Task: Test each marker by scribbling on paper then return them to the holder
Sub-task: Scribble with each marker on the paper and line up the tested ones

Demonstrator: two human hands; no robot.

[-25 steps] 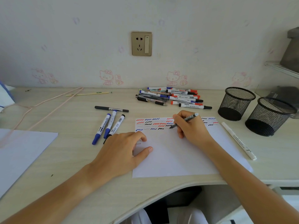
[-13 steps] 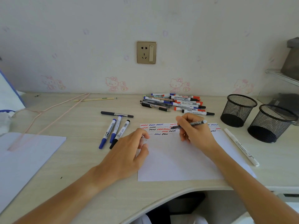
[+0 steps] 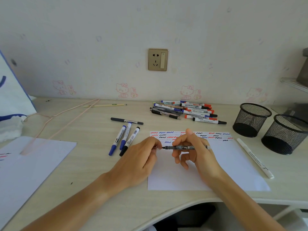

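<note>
Hands (image 3: 164,151) meeting right over the paper (image 3: 216,164), just under the rows of red, blue and black squiggles. Right hand (image 3: 195,152) curled round a black pen (image 3: 185,147), thumb on top, other fingers tucked under. Pen lying pretty much flat and sideways, long axis running left to right, writing tip pointing left, pale back end poking out past the right knuckles. Left hand (image 3: 141,157) pinching something small and pale right at that tip, probably the cap, can't swear to it, mostly hidden by the fingertips.

So the whole next bit hangs on that line-up: tip aimed straight at the left fingertips, practically touching, so capping looks like a short push along the pen's own axis.

Then off to the two mesh holders (image 3: 253,120), both far right, well apart from the hands and way nearer the right one. Already got the pen too, so no swap needed. Pen needs swinging from flat to upright for the drop.

Pile of markers (image 3: 188,110) at the back of the surface (image 3: 93,164).
</note>
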